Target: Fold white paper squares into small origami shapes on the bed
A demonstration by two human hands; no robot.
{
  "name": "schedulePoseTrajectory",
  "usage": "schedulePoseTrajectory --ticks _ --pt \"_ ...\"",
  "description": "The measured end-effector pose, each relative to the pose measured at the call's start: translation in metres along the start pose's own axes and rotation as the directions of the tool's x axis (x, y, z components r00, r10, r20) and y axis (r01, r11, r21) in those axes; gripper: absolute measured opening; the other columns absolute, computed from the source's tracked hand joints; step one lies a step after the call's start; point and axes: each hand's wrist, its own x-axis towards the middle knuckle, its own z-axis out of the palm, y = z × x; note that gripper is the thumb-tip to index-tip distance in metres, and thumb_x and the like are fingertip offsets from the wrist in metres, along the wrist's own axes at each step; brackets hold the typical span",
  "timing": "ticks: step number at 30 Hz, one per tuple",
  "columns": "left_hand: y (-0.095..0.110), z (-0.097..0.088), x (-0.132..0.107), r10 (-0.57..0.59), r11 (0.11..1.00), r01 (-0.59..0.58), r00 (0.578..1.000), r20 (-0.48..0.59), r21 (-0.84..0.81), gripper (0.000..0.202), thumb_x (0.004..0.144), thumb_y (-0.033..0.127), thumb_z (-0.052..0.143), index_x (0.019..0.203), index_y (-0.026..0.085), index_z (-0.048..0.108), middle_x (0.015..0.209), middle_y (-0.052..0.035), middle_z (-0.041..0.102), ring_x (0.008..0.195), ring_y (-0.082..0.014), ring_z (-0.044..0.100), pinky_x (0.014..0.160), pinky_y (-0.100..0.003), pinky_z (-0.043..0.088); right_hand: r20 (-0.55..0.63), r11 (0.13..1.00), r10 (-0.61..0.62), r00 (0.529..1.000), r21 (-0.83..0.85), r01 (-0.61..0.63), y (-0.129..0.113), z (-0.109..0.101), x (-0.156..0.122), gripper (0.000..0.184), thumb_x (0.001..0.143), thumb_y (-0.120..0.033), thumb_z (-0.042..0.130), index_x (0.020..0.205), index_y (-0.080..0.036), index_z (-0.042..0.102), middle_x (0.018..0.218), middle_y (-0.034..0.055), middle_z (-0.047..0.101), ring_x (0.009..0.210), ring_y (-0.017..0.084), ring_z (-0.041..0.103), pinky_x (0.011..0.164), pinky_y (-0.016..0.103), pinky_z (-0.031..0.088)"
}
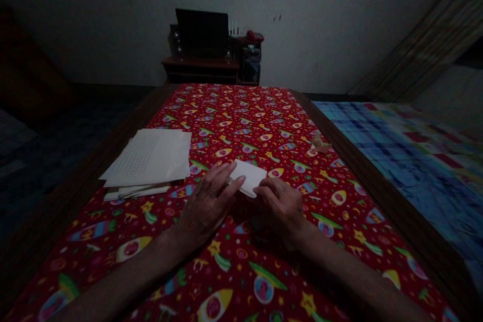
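Observation:
A small folded piece of white paper [249,175] is between my two hands, over the red patterned cloth [260,271]. My left hand [209,198] holds its left side, with the thumb and fingertips along the edge. My right hand [282,206] pinches its lower right corner, fingers curled in. The underside of the paper is hidden. To the left of my left hand lies a stack of paper sheets [151,158], the top one marked with a faint grid.
A small folded brown paper piece [320,145] lies near the cloth's right edge. Beyond the far end stand a dark monitor [203,30] on a wooden desk [199,64] and a red telephone [255,36]. A blue checked bedspread [373,136] is at the right.

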Motion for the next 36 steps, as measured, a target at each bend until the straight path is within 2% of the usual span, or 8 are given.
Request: schedulePoseTrajectory --ticks 2,4,6,9,16,22,28,36 --pt "-0.001 0.003 -0.004 0.048 0.999 -0.047 0.997 0.061 -0.017 0.033 0.089 0.013 0.045 0.122 0.015 0.046 0.121 -0.0119 0.053 0.117 -0.0263 0.045 0.102 -0.047 0.038 0.043 0.997 -0.076 0.996 0.006 0.076 -0.005 0.005 -0.007 0.017 0.087 -0.012 0.045 0.078 -0.016 0.059 0.075 0.0049 0.060 0.067 0.014 0.050 0.059 0.025 0.038" --pt "-0.002 0.006 -0.011 0.067 0.997 -0.060 0.986 0.153 -0.051 0.019 0.091 0.014 0.043 0.105 0.014 0.056 0.102 -0.0088 0.060 0.100 -0.0233 0.053 0.091 -0.043 0.045 0.124 0.990 -0.141 0.982 0.044 0.136 -0.009 0.011 -0.015 0.017 0.088 -0.013 0.046 0.079 -0.016 0.059 0.075 0.0046 0.059 0.066 0.014 0.048 0.059 0.026 0.037" --pt "-0.004 0.009 -0.020 0.071 0.995 -0.051 0.972 0.226 -0.091 0.018 0.091 0.014 0.041 0.098 0.014 0.058 0.095 -0.0072 0.062 0.090 -0.0210 0.055 0.080 -0.037 0.048 0.209 0.979 -0.193 0.959 0.104 0.174 -0.008 0.016 -0.021 0.016 0.089 -0.016 0.046 0.081 -0.017 0.060 0.078 0.0051 0.060 0.069 0.015 0.048 0.062 0.028 0.038" --pt "-0.005 0.009 -0.031 0.053 0.992 -0.021 0.963 0.265 -0.121 0.020 0.092 0.013 0.041 0.103 0.014 0.058 0.098 -0.0074 0.062 0.088 -0.0198 0.056 0.072 -0.032 0.049 0.276 0.961 -0.217 0.936 0.229 0.155 -0.001 0.019 -0.025 0.015 0.090 -0.020 0.046 0.089 -0.017 0.061 0.087 0.0068 0.061 0.077 0.016 0.050 0.066 0.028 0.040" --pt "-0.006 0.008 -0.040 -0.079 0.969 0.125 0.974 0.212 -0.213 0.015 0.091 0.017 0.048 0.097 0.015 0.061 0.097 -0.0054 0.063 0.090 -0.0173 0.056 0.076 -0.029 0.048 0.390 0.889 -0.002 0.921 0.423 -0.177 0.010 0.014 -0.024 0.014 0.089 -0.020 0.050 0.090 -0.018 0.063 0.090 0.0062 0.061 0.078 0.014 0.054 0.066 0.025 0.043" --pt "-0.007 0.015 -0.033 -0.274 0.853 0.324 0.945 0.175 -0.410 0.015 0.087 0.020 0.056 0.074 0.016 0.063 0.082 -0.0016 0.063 0.076 -0.0121 0.059 0.068 -0.022 0.046 0.474 0.818 0.160 0.866 0.427 -0.385 0.003 0.010 -0.016 0.017 0.088 -0.026 0.053 0.079 -0.017 0.065 0.082 0.0054 0.061 0.075 0.015 0.055 0.065 0.025 0.042" --pt "-0.006 0.019 -0.027 -0.376 0.846 0.436 0.896 0.238 -0.306 0.015 0.086 0.020 0.055 0.071 0.016 0.054 0.077 -0.0004 0.056 0.067 -0.0117 0.054 0.060 -0.023 0.041 0.454 0.861 0.211 0.866 0.333 -0.384 -0.001 0.014 -0.013 0.019 0.089 -0.026 0.051 0.078 -0.015 0.063 0.079 0.0054 0.059 0.072 0.015 0.052 0.062 0.025 0.038" --pt "-0.008 0.025 -0.029 -0.351 0.881 0.404 0.907 0.231 -0.246 0.016 0.087 0.021 0.052 0.072 0.017 0.047 0.086 -0.0021 0.049 0.070 -0.0124 0.051 0.058 -0.023 0.040 0.499 0.926 0.231 0.835 0.151 -0.346 -0.003 0.018 -0.010 0.025 0.090 -0.031 0.049 0.076 -0.015 0.061 0.076 0.0049 0.058 0.072 0.015 0.050 0.063 0.027 0.034"
